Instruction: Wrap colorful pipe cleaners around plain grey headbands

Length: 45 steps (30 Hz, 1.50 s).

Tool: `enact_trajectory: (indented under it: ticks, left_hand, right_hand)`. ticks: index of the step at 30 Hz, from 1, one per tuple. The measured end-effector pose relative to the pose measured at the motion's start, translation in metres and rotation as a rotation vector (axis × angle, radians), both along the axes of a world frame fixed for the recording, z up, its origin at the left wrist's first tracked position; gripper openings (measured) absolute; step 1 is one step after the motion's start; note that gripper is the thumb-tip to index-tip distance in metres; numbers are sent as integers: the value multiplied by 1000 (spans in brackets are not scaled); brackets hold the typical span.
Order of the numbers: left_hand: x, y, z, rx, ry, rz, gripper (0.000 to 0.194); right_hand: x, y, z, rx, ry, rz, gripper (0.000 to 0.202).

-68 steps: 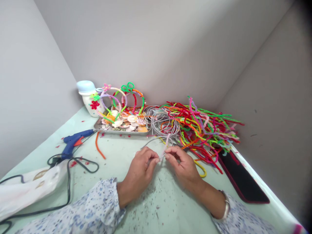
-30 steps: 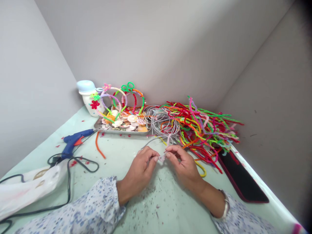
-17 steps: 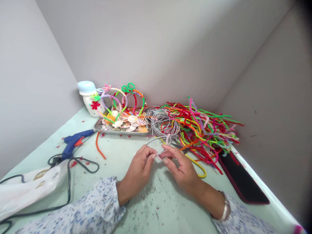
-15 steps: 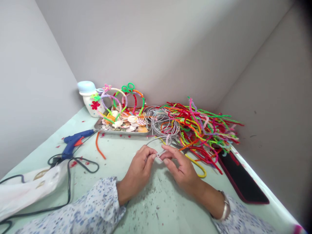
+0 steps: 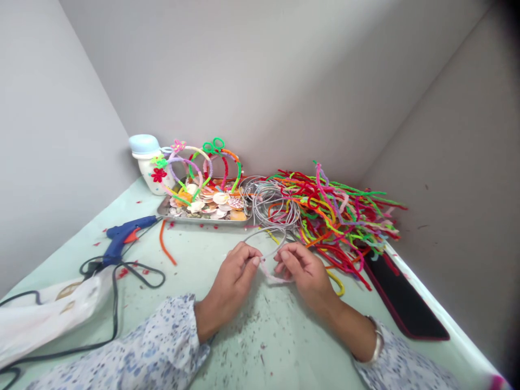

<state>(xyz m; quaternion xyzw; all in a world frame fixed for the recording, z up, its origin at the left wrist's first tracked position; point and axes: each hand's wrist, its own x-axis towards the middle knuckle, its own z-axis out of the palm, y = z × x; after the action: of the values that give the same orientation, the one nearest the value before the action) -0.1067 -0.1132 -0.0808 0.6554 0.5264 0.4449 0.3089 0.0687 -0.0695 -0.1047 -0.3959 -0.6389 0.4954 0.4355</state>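
Note:
My left hand (image 5: 234,281) pinches a grey wire (image 5: 266,234) together with one end of a pale pink pipe cleaner (image 5: 273,278), near the middle of the table. The pipe cleaner sags in a short curve toward my right hand (image 5: 307,275), whose fingers are closed around its other part. The wire arches up between both hands, in front of a loose coil of grey wire (image 5: 273,210). The fingertips of both hands hide exactly how wire and pipe cleaner meet.
A metal tray (image 5: 203,219) of shells holds colourful hoops. Beside it stands a white bottle (image 5: 152,170). A blue glue gun (image 5: 117,241) with a cable and a white bag (image 5: 60,314) lie left. Right are piled pipe cleaners (image 5: 341,216) and a black strip (image 5: 406,298).
My right hand has shifted slightly right and turned, and the pale pink pipe cleaner now hangs in a curve below the wire. My left hand has stayed almost in place.

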Motion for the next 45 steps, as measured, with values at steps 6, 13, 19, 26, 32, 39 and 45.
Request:
enact_trajectory:
  ticks: [6,13,19,26,32,39,45]
  left_hand:
    - [0,1,-1,-12,82,-44,20]
    - [1,-1,1,-16,147,-79,24]
    - [1,0,1,-4,167,-94,27]
    - [3,-3,3,47,164,-107,10]
    - [3,-2,-2,81,156,-36,11]
    - [2,0,-3,101,126,-10,7]
    - [2,-2,-3,114,117,-9,2]
  right_hand:
    - [-2,6,3,-103,12,-39,31]
    - [-2,8,7,-186,47,-22,31]
    - [-1,8,9,-249,100,21,30]
    - [-1,8,10,-386,310,88,31]
    - [-2,7,11,-437,356,133,30]
    - [0,7,9,-457,377,133,29]
    - [-1,8,11,-475,380,134,31]
